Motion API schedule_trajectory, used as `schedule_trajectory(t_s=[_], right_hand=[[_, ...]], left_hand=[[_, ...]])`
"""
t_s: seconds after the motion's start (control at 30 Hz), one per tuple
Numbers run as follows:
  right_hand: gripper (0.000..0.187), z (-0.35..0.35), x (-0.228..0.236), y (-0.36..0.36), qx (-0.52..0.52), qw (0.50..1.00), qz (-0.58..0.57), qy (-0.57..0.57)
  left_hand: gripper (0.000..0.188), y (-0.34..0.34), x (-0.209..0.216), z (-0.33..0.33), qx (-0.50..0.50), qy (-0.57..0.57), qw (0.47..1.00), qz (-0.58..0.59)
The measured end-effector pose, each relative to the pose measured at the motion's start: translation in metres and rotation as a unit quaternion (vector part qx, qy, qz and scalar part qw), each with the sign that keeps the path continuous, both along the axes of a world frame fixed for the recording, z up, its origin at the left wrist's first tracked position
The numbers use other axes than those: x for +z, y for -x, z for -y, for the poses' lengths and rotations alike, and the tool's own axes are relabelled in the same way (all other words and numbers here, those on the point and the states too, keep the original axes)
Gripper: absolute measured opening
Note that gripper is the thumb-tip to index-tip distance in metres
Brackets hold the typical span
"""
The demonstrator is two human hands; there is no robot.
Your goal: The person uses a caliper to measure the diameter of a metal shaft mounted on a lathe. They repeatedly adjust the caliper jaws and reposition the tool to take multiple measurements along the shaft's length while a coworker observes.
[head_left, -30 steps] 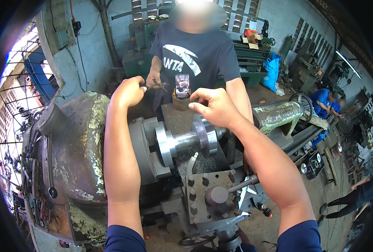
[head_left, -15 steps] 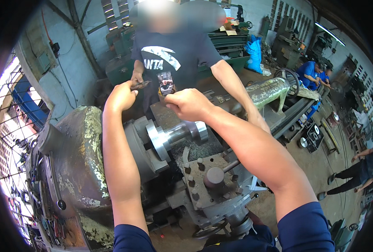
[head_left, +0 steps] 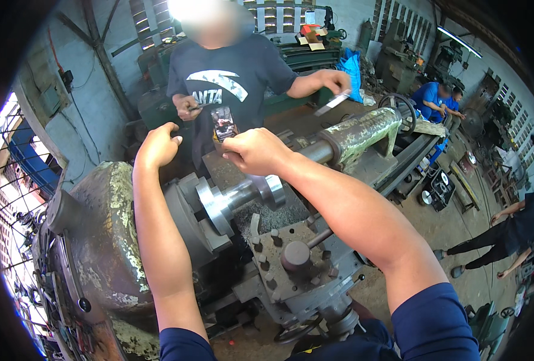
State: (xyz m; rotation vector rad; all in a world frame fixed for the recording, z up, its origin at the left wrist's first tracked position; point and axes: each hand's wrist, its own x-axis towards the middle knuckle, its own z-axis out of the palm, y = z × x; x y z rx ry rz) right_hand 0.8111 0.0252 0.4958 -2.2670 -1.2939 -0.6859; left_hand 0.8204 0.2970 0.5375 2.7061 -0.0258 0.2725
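Over the left side of a lathe, my left hand is empty, its thumb and forefinger apart. My right hand is closed on the lower end of a mobile phone, whose lit screen faces me. Below my hands, the lathe chuck bears a shiny turned metal workpiece with a wide flange and a narrower shaft. Across the lathe stands a person in a dark T-shirt. One of their hands holds a small dark piece, the other a flat pale strip.
A square tool post with bolts and a handle sits before the workpiece. The worn headstock stands at left, the tailstock at far right. Metal shavings lie under the workpiece. Other people sit farther back.
My left hand has come away from the other person's hand, which keeps the dark piece. Their other arm has risen outward with the pale strip. My right hand and phone shift slightly left in view.
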Motion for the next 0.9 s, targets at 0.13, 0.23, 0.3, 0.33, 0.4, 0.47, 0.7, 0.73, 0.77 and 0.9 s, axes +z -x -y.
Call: schedule_trajectory(t_s=[0.13, 0.23, 0.3, 0.33, 0.4, 0.47, 0.7, 0.73, 0.77, 0.9], right_hand=[[0.017, -0.002, 0.001, 0.0, -0.002, 1.0, -0.007, 0.002], [0.016, -0.002, 0.003, 0.001, -0.002, 1.0, -0.009, 0.006], [0.018, -0.003, 0.004, 0.002, 0.007, 1.0, -0.012, -0.009], [0.019, -0.003, 0.004, 0.002, 0.008, 1.0, -0.016, -0.014], [0.019, -0.002, 0.005, 0.003, 0.009, 1.0, -0.024, -0.015], [0.019, -0.001, 0.006, 0.003, 0.01, 0.999, -0.032, -0.019], [0.013, -0.003, 0.009, 0.004, 0.022, 1.0, -0.019, -0.011], [0.013, -0.003, 0.01, 0.004, 0.026, 0.999, -0.021, -0.011], [0.013, -0.004, 0.011, 0.005, 0.03, 0.999, -0.023, -0.013], [0.014, -0.007, 0.017, 0.012, 0.06, 0.998, -0.011, -0.021]], left_hand=[[0.041, 0.0, -0.001, -0.001, -0.003, -0.012, 1.0, 0.0], [0.041, 0.002, 0.0, 0.0, -0.009, -0.031, 0.999, 0.013], [0.041, 0.003, 0.001, 0.001, -0.004, -0.036, 0.999, 0.002], [0.041, 0.004, 0.002, 0.001, 0.0, -0.035, 0.999, -0.001], [0.041, 0.005, 0.003, 0.002, 0.004, -0.032, 0.999, -0.003], [0.041, 0.006, 0.003, 0.002, 0.004, -0.027, 1.0, -0.004], [0.04, 0.005, 0.002, 0.0, 0.006, -0.022, 1.0, -0.002], [0.04, 0.005, 0.002, 0.0, 0.008, -0.013, 1.0, 0.002], [0.04, 0.006, 0.002, 0.0, 0.013, -0.02, 1.0, -0.001], [0.041, 0.008, 0.006, 0.003, 0.024, -0.011, 0.999, -0.028]])
